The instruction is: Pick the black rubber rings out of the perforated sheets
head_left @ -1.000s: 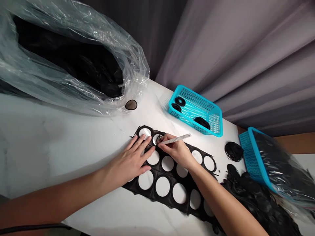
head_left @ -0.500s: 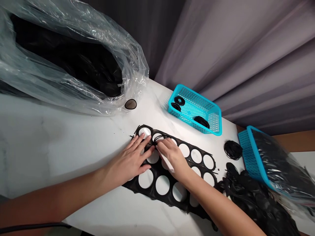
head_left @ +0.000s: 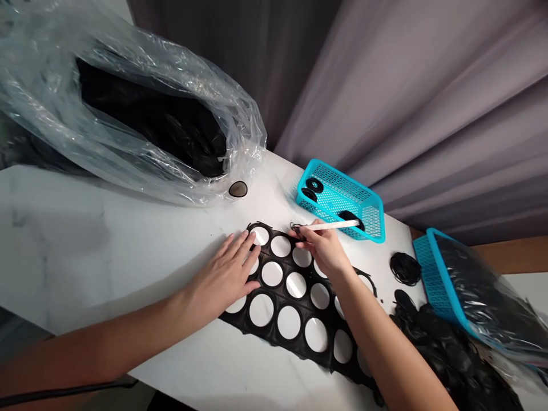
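Observation:
A black sheet (head_left: 311, 275) with rows of round cut-outs lies on the white table, and white shows through the circles. My left hand (head_left: 226, 273) rests flat on its left end, fingers spread and fingertips near the top-left circle. At the sheet's far edge, my right hand (head_left: 326, 250) is closed around a slim white pen-like tool (head_left: 336, 225), which points up to the right. Thin black loops or strips (head_left: 295, 229) show at the fingertips of the right hand; whether they are pinched or hang on the tool I cannot tell.
Behind the sheet stands a turquoise basket (head_left: 377, 214) with black rings. A clear plastic bag (head_left: 180, 185) of black material lies at left, a small dark oval piece (head_left: 238, 189) beside it. On the right are a black ring stack (head_left: 405, 269), black scraps (head_left: 445, 348) and another basket (head_left: 439, 285).
My right hand has moved away from the left hand to the sheet's far edge, with the tool and black strips. The tool has swung to point right. My left hand stays on the sheet.

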A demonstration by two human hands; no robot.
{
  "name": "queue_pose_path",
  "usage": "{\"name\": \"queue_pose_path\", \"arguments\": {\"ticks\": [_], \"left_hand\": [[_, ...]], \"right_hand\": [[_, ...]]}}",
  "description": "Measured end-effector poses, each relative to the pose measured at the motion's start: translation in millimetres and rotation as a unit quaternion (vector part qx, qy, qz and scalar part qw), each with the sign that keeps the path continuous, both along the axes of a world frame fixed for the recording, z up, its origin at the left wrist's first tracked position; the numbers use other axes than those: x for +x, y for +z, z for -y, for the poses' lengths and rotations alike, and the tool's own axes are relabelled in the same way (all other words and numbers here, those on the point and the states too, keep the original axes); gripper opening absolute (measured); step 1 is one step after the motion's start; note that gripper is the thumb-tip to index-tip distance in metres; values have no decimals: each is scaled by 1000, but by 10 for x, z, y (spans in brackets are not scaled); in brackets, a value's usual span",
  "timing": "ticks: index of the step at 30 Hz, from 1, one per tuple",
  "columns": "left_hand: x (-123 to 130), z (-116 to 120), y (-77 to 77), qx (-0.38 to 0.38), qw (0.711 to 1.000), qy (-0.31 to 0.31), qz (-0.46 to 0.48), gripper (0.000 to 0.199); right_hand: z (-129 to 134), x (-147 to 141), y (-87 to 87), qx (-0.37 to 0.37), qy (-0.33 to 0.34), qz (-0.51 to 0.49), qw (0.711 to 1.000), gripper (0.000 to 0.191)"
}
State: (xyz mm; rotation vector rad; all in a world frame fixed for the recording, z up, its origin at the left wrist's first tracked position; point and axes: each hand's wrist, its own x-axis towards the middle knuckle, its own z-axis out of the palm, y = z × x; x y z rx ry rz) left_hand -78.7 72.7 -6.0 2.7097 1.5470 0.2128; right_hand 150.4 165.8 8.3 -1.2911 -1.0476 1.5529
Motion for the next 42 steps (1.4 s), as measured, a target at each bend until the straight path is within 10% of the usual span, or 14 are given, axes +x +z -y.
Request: {"name": "queue_pose_path", "arguments": {"ticks": [9, 27, 35, 42], "left_hand": [[-175, 54, -92, 21, 1000, 0, 22, 58], [-144, 97, -78, -3, 999, 21, 41, 59], [-147, 108, -131, 17, 999, 16, 33, 53], [-229, 48, -80, 13, 999, 2, 30, 49]], "right_hand": [[57, -488, -120, 114, 244, 131, 954, 20], [76, -502, -84, 215, 258, 219, 916, 15], [335, -603, -101, 384, 275, 375, 798, 16], [-83, 74, 226, 347, -65, 419, 836, 18]]}}
